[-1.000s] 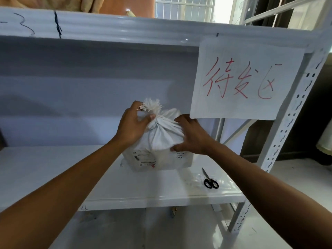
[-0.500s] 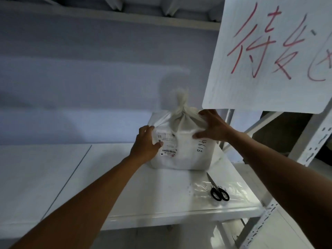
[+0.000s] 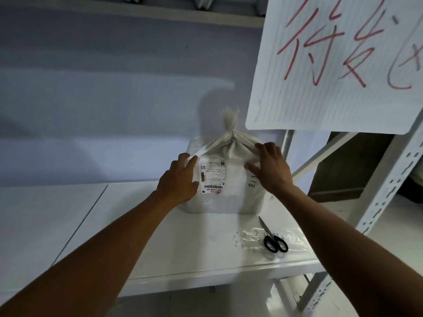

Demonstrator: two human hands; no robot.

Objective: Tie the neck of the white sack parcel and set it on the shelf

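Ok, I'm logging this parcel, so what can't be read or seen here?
Head view:
- Label print: too small and blurred.
- Handwritten number: partly covered by the right hand.
- Sign: cut off by the top and right edges.
- Sack left side: behind the left hand.

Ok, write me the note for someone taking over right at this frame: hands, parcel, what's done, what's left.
Hands: the left hand is open, flat against the left side of the white sack parcel; the right hand is open, fingers on its upper right.
Things: the parcel stands on the shelf; scissors lie nearer, to its right.
Done: the neck is tied and the parcel is set down.
Left: probably only letting go.
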